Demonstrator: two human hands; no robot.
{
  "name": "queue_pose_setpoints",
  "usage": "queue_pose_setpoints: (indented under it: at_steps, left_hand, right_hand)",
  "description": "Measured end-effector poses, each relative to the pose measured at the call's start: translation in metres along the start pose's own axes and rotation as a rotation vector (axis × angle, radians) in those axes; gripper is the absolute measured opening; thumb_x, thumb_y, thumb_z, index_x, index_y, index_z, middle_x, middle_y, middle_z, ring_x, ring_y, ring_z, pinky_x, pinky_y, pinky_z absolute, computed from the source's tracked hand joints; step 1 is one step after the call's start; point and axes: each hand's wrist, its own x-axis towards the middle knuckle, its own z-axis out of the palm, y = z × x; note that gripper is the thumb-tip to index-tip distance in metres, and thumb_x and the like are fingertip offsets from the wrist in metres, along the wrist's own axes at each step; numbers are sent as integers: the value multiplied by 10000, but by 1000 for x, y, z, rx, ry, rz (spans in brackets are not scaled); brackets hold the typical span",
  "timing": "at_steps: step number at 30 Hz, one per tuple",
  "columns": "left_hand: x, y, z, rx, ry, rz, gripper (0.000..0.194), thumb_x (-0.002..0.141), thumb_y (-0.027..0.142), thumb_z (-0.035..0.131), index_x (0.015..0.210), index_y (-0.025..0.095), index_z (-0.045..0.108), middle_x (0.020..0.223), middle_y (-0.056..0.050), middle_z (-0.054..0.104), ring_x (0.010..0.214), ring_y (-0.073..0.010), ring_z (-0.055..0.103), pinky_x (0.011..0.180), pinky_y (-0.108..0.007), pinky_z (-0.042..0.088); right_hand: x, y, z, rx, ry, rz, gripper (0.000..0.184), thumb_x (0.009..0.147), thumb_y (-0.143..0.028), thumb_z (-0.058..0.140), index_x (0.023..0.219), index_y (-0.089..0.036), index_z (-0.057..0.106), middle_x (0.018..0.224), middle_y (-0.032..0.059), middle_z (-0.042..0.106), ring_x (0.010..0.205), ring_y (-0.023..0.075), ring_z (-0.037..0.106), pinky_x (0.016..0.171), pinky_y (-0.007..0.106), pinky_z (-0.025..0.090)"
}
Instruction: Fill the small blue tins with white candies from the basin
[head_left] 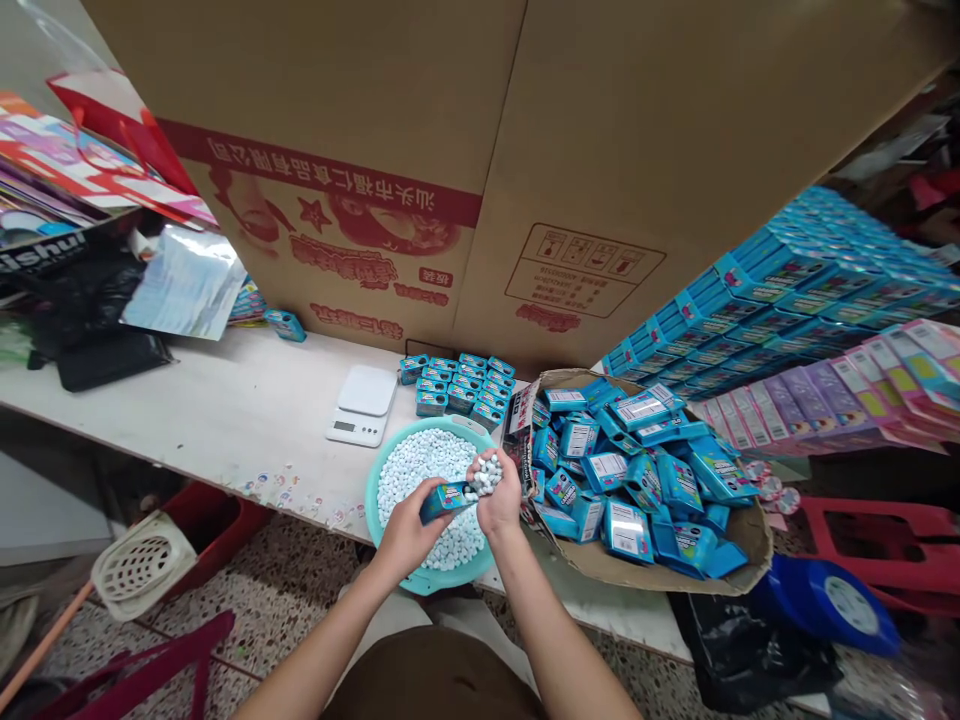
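Observation:
My left hand (411, 532) grips a small blue tin (444, 500), tilted over a teal basin (373, 530). Cupped in my right hand (501, 500) is a heap of small pale candies (487, 474), held against the open end of the tin. More of the same pale pieces (427, 460) fill the basin beneath both hands. Behind the basin, several blue tins (466, 382) stand in stacked rows. To the right of my right hand, a cut-open cardboard box (735, 570) is heaped with blue tins (630, 528).
A white digital scale (361, 405) sits left of the stacked tins. A large cardboard carton (360, 90) walls off the back of the table (225, 420). Blue packages (810, 270) are piled at right, beside a red plastic stool (870, 540). One blue tin (284, 325) lies at far left.

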Motion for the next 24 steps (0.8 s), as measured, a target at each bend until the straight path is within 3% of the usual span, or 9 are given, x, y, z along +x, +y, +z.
queue_pose_setpoints:
  at_steps: [4, 8, 14, 19, 24]
  left_hand:
    - [-1, -4, 1, -114, 28, -84, 425, 657, 261, 683, 1073, 235, 596, 1148, -38, 638, 1067, -248, 576, 953, -351, 416]
    - [0, -2, -2, -54, 30, -39, 388, 667, 250, 668, 1053, 259, 622, 1146, -23, 643, 1116, -250, 552, 983, -351, 390]
    - [3, -1, -4, -59, 29, -23, 376, 696, 275, 668, 1066, 252, 608, 1139, -27, 643, 1084, -238, 572, 953, -335, 418]
    - [5, 0, -5, -6, 19, 31, 367, 686, 219, 662, 1050, 263, 632, 1154, -30, 642, 1118, -247, 550, 997, -360, 382]
    - [7, 3, -3, -91, 42, -37, 382, 681, 279, 684, 1054, 239, 610, 1139, -38, 640, 1098, -246, 565, 960, -342, 415]
  right_hand:
    - [2, 0, 3, -15, -12, 3, 171, 728, -352, 547, 655, -204, 504, 494, -58, 487, 464, 89, 477, 468, 206, 387]
    - [2, 0, 5, -43, -13, -7, 192, 744, -357, 548, 646, -206, 482, 536, -55, 514, 461, 79, 463, 468, 204, 377]
    - [0, 1, 9, -48, -46, -79, 315, 775, -419, 545, 564, -200, 464, 577, -29, 546, 586, 111, 546, 599, 255, 460]
    - [2, 1, 11, -54, -16, -46, 268, 757, -415, 585, 630, -184, 537, 578, -36, 549, 539, 94, 520, 545, 230, 429]
    - [4, -2, 13, -61, -36, -58, 272, 795, -455, 517, 749, -197, 592, 532, -46, 540, 471, 95, 492, 491, 223, 386]
